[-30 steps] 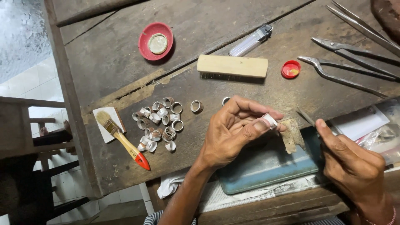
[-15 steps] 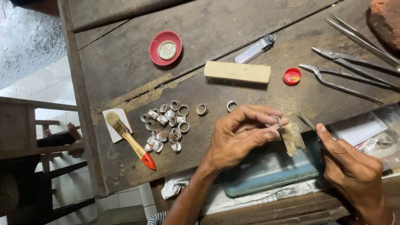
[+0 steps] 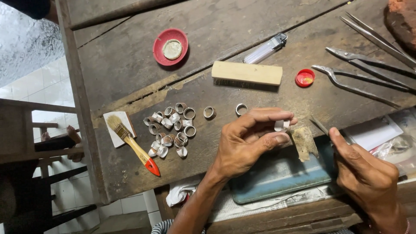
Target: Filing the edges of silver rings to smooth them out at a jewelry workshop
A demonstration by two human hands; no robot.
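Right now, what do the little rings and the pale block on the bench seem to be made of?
The ring pinched in the left hand, like the loose rings piled on the bench, looks like silvery metal: grey, with bright glints. The pale block looks like unfinished light wood, matte and cream, though dark bristles beneath suggest a brush back.

I see left hand (image 3: 247, 145) fingers curled, thumb and forefinger pinched | right hand (image 3: 368, 173) closed in a grip, forefinger extended, possibly pressing | both forearms angled inward
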